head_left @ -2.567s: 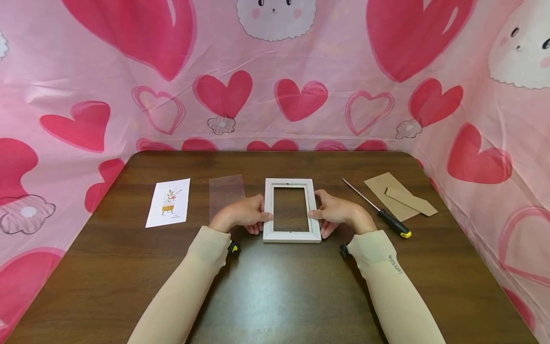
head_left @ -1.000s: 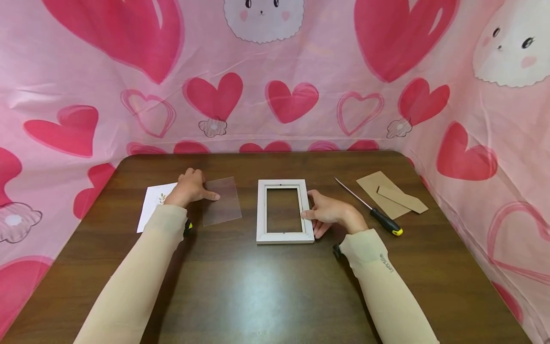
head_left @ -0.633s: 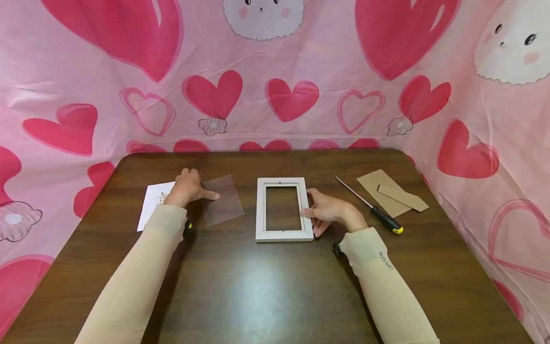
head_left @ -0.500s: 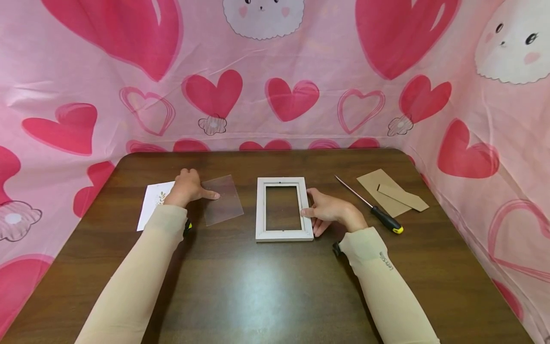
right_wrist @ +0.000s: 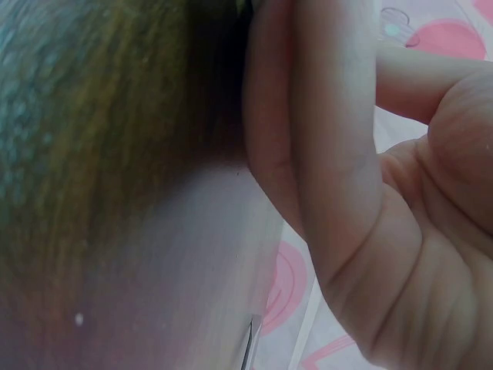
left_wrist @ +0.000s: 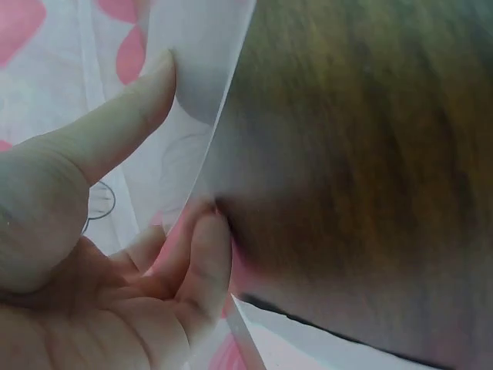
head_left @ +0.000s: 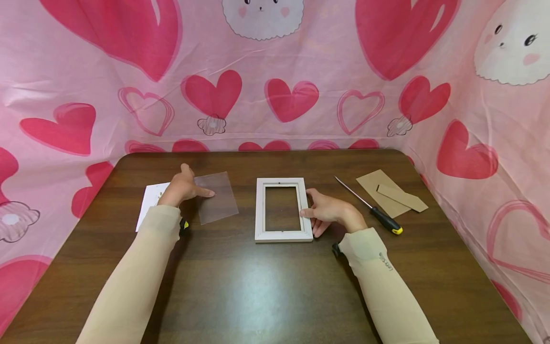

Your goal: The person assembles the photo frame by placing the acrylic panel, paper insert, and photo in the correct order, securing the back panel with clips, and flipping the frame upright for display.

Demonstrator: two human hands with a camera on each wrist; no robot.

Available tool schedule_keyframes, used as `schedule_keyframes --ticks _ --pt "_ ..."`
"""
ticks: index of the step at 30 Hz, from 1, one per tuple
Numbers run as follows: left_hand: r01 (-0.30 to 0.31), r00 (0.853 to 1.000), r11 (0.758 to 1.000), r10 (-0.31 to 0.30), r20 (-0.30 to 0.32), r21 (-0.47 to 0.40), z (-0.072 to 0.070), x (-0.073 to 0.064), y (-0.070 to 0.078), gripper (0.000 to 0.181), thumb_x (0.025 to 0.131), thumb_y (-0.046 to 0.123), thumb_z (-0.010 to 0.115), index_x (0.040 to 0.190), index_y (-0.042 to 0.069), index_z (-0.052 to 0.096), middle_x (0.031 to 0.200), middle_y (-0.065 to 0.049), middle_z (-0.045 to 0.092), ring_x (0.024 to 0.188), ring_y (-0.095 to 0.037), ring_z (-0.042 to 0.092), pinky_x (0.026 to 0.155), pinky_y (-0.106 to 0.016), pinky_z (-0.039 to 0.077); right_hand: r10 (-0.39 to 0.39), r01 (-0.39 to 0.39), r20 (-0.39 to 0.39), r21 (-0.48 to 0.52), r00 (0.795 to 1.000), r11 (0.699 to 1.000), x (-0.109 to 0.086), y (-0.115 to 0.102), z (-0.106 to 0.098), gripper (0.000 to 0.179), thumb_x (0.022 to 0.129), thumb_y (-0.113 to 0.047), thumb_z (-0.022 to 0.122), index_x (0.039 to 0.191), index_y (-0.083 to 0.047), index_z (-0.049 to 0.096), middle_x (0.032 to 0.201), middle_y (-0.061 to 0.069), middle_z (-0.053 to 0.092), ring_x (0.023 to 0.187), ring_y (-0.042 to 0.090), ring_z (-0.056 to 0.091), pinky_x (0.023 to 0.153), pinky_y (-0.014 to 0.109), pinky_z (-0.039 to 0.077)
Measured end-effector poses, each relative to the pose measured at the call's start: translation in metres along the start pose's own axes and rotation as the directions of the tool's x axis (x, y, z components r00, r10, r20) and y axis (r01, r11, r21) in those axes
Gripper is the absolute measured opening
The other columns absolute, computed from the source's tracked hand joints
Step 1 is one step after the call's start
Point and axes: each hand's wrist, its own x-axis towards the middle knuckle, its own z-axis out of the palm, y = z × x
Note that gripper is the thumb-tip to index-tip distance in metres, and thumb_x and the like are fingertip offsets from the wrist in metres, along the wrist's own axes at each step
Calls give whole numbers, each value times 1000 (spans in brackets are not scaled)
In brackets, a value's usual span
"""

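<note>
My left hand [head_left: 180, 187] pinches the left edge of a thin clear sheet [head_left: 221, 203]. The thumb lies over the sheet's face; in the left wrist view the curled fingers [left_wrist: 204, 262] are at its edge. A white rectangular picture frame [head_left: 260, 210] lies flat on the table to the right, its opening bare to the wood. My right hand [head_left: 328, 210] grips the frame's right side, thumb on top and fingers along the outer edge. The right wrist view shows those bent fingers [right_wrist: 331, 139], with the frame out of sight. Partly behind my left hand lies a white printed card [head_left: 148, 203].
On the right a screwdriver [head_left: 385, 220] with a black and yellow handle lies slantwise. Beyond it is a brown backing board [head_left: 371, 179] with a narrow stand strip [head_left: 401, 197] across it. Pink heart-patterned cloth [head_left: 275, 129] hangs behind the brown table [head_left: 232, 286].
My left hand has left the frame and gone to the clear sheet, which has turned and shifted slightly left with it. My right hand keeps its hold on the frame.
</note>
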Motion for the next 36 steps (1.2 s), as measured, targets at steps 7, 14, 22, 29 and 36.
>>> schedule_keyframes --ticks 7,14,22,29,36 --pt "-18 1000 987 15 -18 -157 1 -2 -4 93 88 26 90 143 -9 23 122 -29 56 107 -39 64 106 -56 49 5 -5 -2 -2 1000 1000 0 0 0 82 109 -15 62 167 -11 4 96 22 63 58 22 70 61 41 66" --pt "-45 997 956 61 46 -290 0 -3 -8 89 93 18 85 147 -22 28 121 -28 63 89 -18 73 92 -36 63 4 -4 -1 1 1000 1000 -1 1 -1 83 109 -16 61 168 -11 2 94 22 63 57 22 70 61 42 66" --pt "-79 994 957 97 53 -278 -2 -2 -11 62 96 20 82 130 -18 49 103 -15 66 84 -18 71 84 -36 65 7 -7 -2 19 1000 1000 0 2 0 80 109 -16 62 167 -12 6 95 22 63 57 22 70 60 40 66" --pt "-81 992 943 109 68 -321 -4 -6 -10 54 103 13 70 136 -19 41 98 -17 71 73 -10 67 72 -25 64 -3 3 0 13 1000 1000 0 2 0 80 110 -16 61 167 -12 5 95 22 62 58 23 70 61 41 66" --pt "-88 982 911 147 118 -403 -8 -9 -5 51 105 4 61 141 -18 34 104 -16 64 77 -9 64 71 -21 62 7 -7 0 20 1000 1000 1 1 0 84 109 -16 63 167 -11 3 93 22 62 59 23 70 59 40 65"
